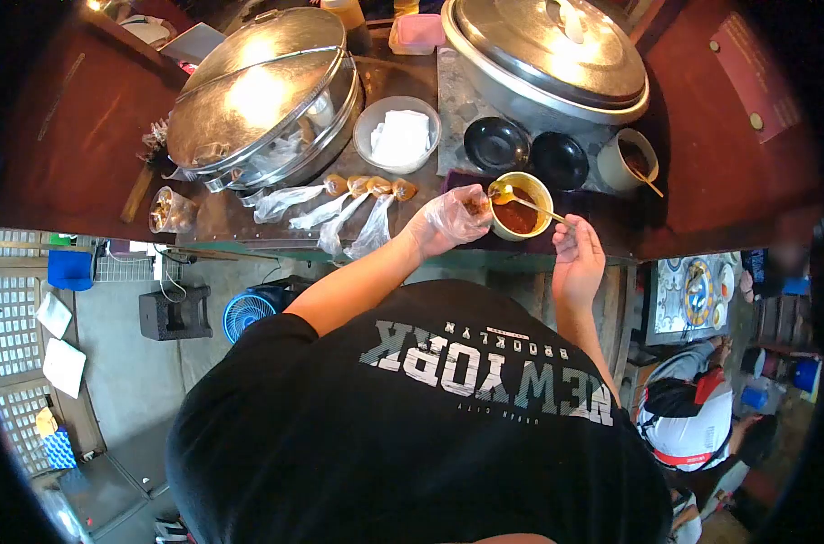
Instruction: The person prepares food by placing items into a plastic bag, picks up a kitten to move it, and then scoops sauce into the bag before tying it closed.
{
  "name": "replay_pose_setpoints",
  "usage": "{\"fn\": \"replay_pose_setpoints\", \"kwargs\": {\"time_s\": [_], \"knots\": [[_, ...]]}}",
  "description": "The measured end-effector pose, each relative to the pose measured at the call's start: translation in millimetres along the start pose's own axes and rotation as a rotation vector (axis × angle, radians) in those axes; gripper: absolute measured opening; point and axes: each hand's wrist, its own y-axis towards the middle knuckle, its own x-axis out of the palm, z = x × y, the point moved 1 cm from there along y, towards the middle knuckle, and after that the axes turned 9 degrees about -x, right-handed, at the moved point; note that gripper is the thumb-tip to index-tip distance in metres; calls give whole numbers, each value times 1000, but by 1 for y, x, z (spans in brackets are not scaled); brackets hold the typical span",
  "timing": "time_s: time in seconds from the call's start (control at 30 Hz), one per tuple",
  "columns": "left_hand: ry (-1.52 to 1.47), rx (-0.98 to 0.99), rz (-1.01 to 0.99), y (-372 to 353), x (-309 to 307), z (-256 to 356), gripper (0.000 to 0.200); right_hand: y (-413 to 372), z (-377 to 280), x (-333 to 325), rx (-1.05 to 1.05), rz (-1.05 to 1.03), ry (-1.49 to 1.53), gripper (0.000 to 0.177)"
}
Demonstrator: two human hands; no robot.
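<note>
My left hand [457, 218] is closed around a clear plastic bag [471, 204] with something brown in it, beside the rim of a pale tub [545, 195]. Reddish-brown sauce [517, 218] fills part of that tub. Between its fingertips, my right hand [579, 258] grips the handle of a yellowish spoon [530, 205]. The spoon's bowl is over the tub's left side, close to the bag's mouth. To the left, several knotted plastic bags [359, 187] with brown contents lie on the counter, their loose ends toward me.
A bowl [365, 136] with white paper stands behind the bags. Two black bowls [495, 143] and a cup [616, 163] with a stick-like handle sit near the tub. Large lidded pots [258, 100] [557, 54] occupy the back. A person [688, 408] is at lower right.
</note>
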Motion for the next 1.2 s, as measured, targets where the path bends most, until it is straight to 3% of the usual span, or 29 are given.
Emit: {"fn": "replay_pose_setpoints", "kwargs": {"time_s": [0.17,0.37,0.5,0.8,0.87,1.2], "knots": [[25,35,37,7,-9,0,25,9,-1,-16,-165,-14,-301,23],[82,75,-15,2,0,-1,31,3,12,-15,-450,-321,-798,18],[86,73,-39,2,-3,-1,34,-6,20,-15,-331,-303,-700,20],[22,71,-105,-1,-4,-4,35,2,35,-33,-12,3,-252,22],[5,56,-213,1,-8,-4,36,3,38,-37,12,74,-184,21],[46,82,-208,0,-12,-5,40,9,47,-50,-11,164,-116,19]]}}
